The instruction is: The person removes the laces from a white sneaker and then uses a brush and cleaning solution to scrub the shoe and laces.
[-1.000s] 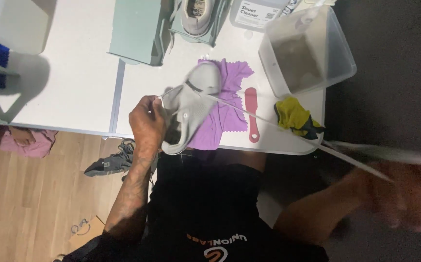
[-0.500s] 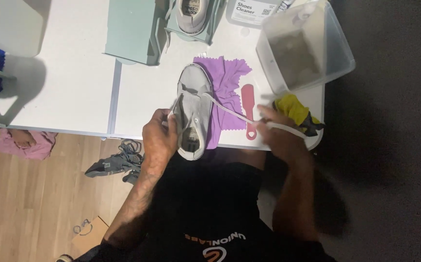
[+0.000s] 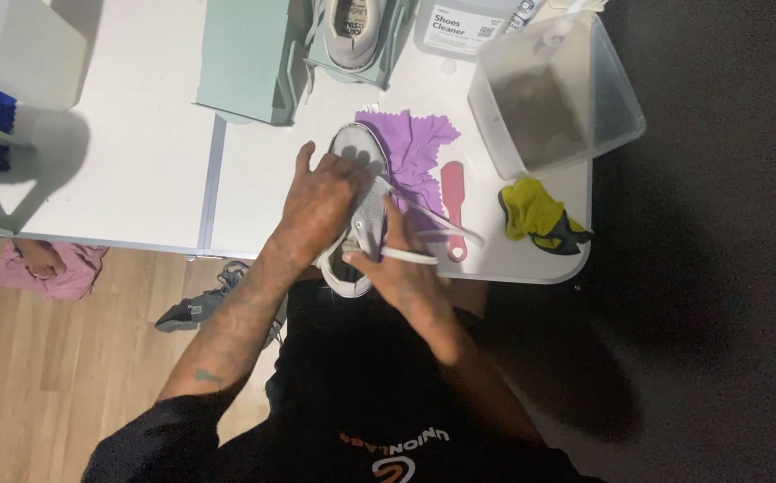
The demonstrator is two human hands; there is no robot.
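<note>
A grey-white sneaker (image 3: 358, 152) lies on the white table (image 3: 138, 170), toe pointing away from me, partly on a purple cloth (image 3: 415, 152). My left hand (image 3: 316, 201) lies over the shoe's middle and grips it. My right hand (image 3: 401, 268) is at the shoe's heel end, fingers closed on a white shoelace (image 3: 433, 228) that runs out to the right across the cloth. The lace loops back toward my fingers. The shoe's tongue and eyelets are mostly hidden under my hands.
A pink brush (image 3: 453, 210) lies right of the shoe, a yellow-and-black cloth (image 3: 535, 215) beyond it. A clear plastic tub (image 3: 553, 89) stands at the back right, a cleaner bottle (image 3: 459, 22) and a second shoe on a green stand (image 3: 352, 31) at the back. A wooden floor lies below the table edge.
My right hand came in from far right, drawing the lace back to the shoe. The shoe turned from sideways to toe-away, and my left hand moved on top of it.
</note>
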